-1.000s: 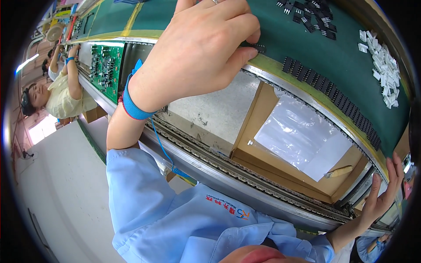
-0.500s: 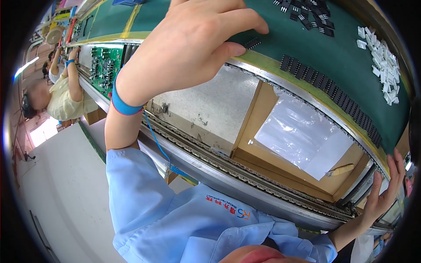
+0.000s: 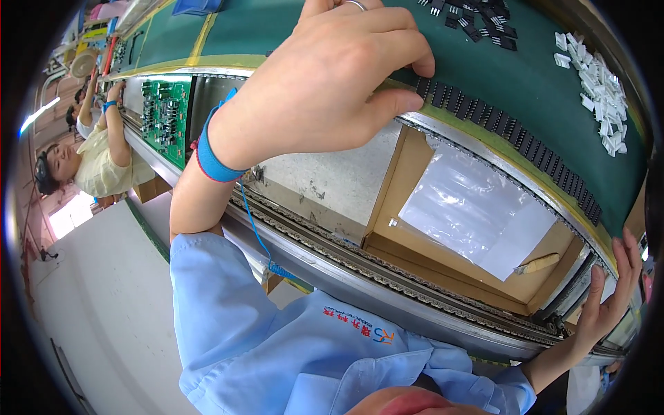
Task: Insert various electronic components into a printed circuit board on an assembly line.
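My left hand (image 3: 325, 90), with a blue wrist strap (image 3: 213, 153) and a ring, reaches over the edge of a green mat (image 3: 512, 83). Its thumb and index finger close around the left end of a row of black IC chips (image 3: 512, 128) lined up along the mat's near edge. The end chip is partly hidden by the fingertips. At the far right, my right hand (image 3: 612, 290) rests with fingers stretched out at the metal rail (image 3: 477, 146), holding nothing visible.
Black three-legged components (image 3: 477, 21) and white connectors (image 3: 602, 90) lie in piles on the mat. Below the rail is a cardboard box (image 3: 394, 200) with a clear plastic bag (image 3: 477, 207). At left are a green circuit board (image 3: 166, 114), a blue tray (image 3: 197, 7) and a seated co-worker (image 3: 104, 155).
My left hand has moved right and slightly down, bringing a separate chip against the left end of the row. The right hand has barely shifted.
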`<state>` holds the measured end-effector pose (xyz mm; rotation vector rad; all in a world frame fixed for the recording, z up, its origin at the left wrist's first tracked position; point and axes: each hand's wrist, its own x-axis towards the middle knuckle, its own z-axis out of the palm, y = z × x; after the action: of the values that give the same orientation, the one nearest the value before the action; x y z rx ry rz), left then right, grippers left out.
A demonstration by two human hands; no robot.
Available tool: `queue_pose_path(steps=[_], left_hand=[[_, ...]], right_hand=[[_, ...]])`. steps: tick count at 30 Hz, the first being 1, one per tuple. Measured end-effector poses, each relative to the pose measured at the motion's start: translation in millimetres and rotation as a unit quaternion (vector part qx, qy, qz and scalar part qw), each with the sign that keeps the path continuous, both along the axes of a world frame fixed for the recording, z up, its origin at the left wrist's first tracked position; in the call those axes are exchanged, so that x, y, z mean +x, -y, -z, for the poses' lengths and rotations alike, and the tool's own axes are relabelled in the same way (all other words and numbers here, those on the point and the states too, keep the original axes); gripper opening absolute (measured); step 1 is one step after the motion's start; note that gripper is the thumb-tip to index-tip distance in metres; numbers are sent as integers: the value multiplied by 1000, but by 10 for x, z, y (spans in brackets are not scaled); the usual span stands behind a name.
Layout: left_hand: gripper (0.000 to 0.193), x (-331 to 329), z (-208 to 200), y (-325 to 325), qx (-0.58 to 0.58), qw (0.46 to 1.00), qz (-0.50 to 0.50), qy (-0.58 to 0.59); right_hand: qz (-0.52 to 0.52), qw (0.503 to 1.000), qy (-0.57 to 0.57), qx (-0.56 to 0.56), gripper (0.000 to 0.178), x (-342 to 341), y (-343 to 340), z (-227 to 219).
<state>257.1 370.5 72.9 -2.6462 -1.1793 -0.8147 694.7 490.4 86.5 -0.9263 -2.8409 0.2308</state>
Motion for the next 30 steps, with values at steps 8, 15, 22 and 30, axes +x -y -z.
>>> queue_pose_path(steps=[8, 15, 22, 30], left_hand=[[27, -36, 80, -54, 39, 998, -14, -54], [27, 32, -544, 249, -263, 881, -392, -24], [19, -165, -411, 484, -284, 867, -409, -22], [17, -44, -341, 365, -305, 872, -376, -75]], right_hand=[[-3, 1000, 11, -2, 34, -8, 5, 3], [30, 999, 19, 10, 34, 71, 24, 13], [13, 1000, 25, 8, 34, 22, 8, 38], [20, 1000, 5, 0, 33, 10, 27, 35]])
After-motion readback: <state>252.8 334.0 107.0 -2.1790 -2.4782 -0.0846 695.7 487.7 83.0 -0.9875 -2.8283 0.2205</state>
